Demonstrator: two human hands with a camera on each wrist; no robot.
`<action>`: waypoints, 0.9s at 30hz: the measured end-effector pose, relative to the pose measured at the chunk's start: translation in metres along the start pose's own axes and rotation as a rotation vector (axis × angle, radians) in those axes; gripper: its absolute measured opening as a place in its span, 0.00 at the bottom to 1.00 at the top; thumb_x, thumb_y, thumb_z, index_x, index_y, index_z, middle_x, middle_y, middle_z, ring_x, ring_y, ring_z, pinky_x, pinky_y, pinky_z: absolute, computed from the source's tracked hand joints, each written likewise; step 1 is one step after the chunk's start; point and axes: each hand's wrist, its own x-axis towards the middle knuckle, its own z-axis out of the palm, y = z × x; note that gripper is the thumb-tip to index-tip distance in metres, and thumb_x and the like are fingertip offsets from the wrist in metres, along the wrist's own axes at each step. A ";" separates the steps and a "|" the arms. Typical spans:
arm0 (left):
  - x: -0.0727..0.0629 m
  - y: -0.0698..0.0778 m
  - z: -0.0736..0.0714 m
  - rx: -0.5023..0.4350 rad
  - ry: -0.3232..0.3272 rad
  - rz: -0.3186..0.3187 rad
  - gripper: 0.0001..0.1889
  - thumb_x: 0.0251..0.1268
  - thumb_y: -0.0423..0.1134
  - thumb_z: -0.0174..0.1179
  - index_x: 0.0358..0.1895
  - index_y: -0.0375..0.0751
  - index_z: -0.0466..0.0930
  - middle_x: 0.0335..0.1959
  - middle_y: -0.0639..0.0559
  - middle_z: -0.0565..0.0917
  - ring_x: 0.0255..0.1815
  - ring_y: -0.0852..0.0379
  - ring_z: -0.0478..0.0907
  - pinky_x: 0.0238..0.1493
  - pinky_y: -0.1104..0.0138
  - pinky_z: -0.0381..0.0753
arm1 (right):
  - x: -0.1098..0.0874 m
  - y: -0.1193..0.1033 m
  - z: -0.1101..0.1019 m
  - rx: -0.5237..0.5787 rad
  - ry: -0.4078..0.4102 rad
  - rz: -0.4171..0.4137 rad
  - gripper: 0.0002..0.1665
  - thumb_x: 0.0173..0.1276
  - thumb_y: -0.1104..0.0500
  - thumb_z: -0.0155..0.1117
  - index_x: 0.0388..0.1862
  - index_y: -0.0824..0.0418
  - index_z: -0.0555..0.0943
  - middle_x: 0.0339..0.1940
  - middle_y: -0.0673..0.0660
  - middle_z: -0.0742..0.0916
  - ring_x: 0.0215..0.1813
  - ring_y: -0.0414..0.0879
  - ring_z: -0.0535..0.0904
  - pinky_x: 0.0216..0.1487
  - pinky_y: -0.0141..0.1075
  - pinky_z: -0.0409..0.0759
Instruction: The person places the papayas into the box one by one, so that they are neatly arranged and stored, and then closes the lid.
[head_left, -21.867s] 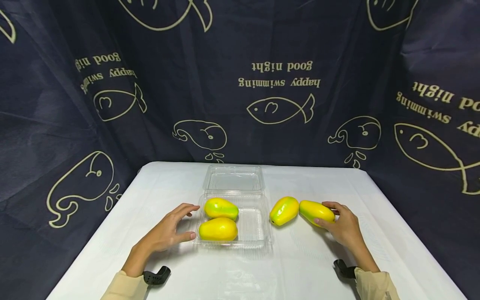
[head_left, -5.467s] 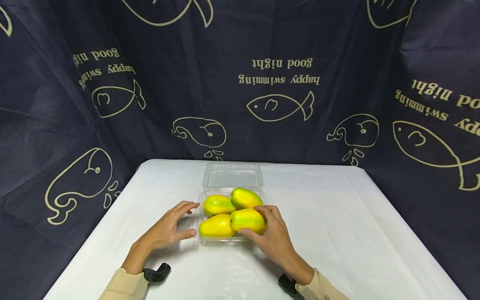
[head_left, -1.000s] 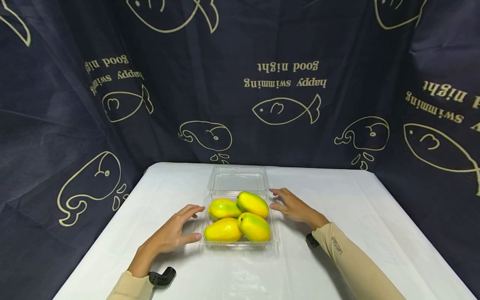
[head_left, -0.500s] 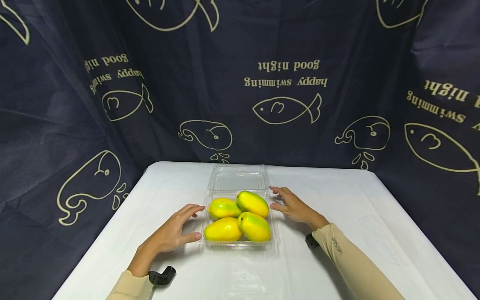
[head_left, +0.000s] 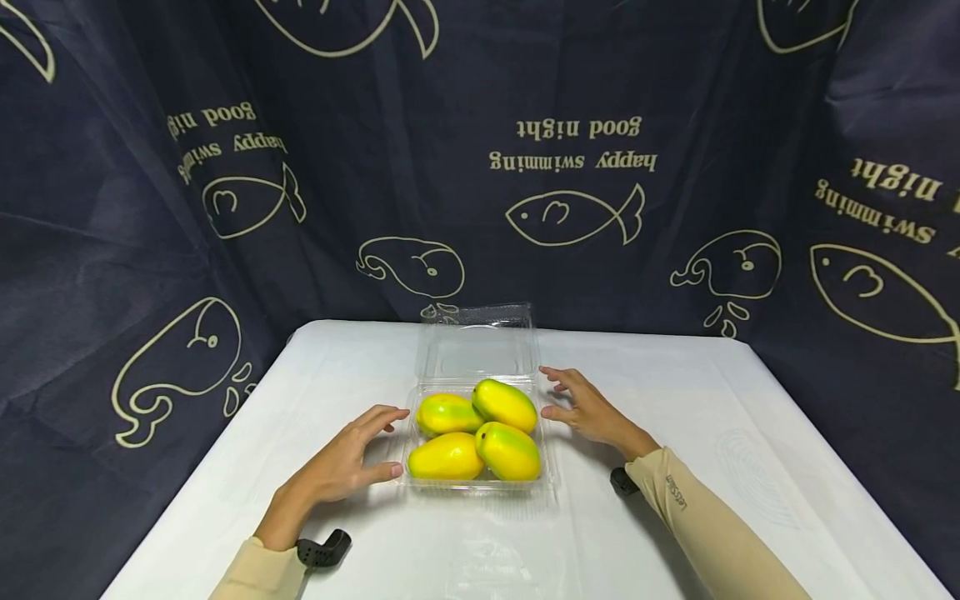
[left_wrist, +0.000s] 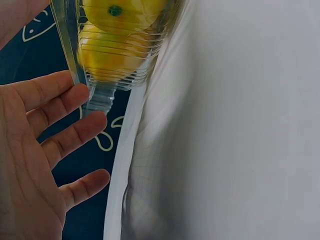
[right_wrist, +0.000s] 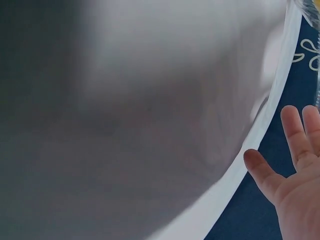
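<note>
Several glossy yellow-green, papaya-shaped fruits (head_left: 508,452) fill a clear plastic clamshell box (head_left: 480,485). Its transparent lid (head_left: 480,354) tilts up from the hinge at the far side. My left hand (head_left: 337,467) stays by the box's left wall, thumb and fingers spread, fingertips right at the rim. In the left wrist view, its fingers (left_wrist: 75,135) extend loosely beside the ribbed plastic. At the right end of the hinge, my right hand (head_left: 592,412) has its fingertips close to the lid's edge, fingers extended. Only part of this hand shows in the right wrist view, palm turned up.
A white cloth (head_left: 660,517) covers the table, whose far edge lies just behind the box. Dark blue curtains (head_left: 480,100) with fish and whale drawings enclose the back and sides. Each wrist wears a black band (head_left: 324,550).
The lid, flat on the table half a second ago, has swung partly upward. Since 5.5 seconds ago the right hand has let go of a fruit and shifted to the hinge's right end.
</note>
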 end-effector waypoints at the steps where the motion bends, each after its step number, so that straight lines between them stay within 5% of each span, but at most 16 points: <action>1: 0.000 0.000 0.000 -0.004 0.001 -0.001 0.38 0.62 0.54 0.67 0.74 0.46 0.66 0.69 0.51 0.73 0.61 0.48 0.78 0.58 0.47 0.79 | 0.000 0.000 0.000 0.002 0.008 0.002 0.46 0.64 0.48 0.72 0.78 0.55 0.64 0.69 0.66 0.73 0.65 0.63 0.75 0.63 0.62 0.74; 27: 0.000 -0.001 0.000 -0.010 0.010 -0.012 0.38 0.61 0.55 0.67 0.73 0.47 0.67 0.69 0.51 0.74 0.61 0.50 0.78 0.58 0.48 0.79 | 0.003 -0.005 0.001 0.138 0.060 0.039 0.49 0.57 0.54 0.79 0.74 0.56 0.65 0.71 0.66 0.73 0.66 0.67 0.75 0.65 0.64 0.71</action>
